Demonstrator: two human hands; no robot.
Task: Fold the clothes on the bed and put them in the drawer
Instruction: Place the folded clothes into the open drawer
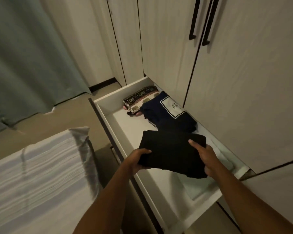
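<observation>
As hands (137,160) (205,157) grip garment (172,152), label (173,106) seemingly "the"

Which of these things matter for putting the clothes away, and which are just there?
Part of the job: black folded garment, held by left hand and right hand; open drawer; navy garment and patterned garment inside it; bed.
Just there: curtain; wardrobe doors; door handles.

Bare floor runs along the left side of the drawer (132,127), while a navy shirt (167,115) and a patterned cloth (139,98) fill its far end, a held black garment (172,154) covers the middle and wardrobe doors (243,98) overhang the right.
</observation>
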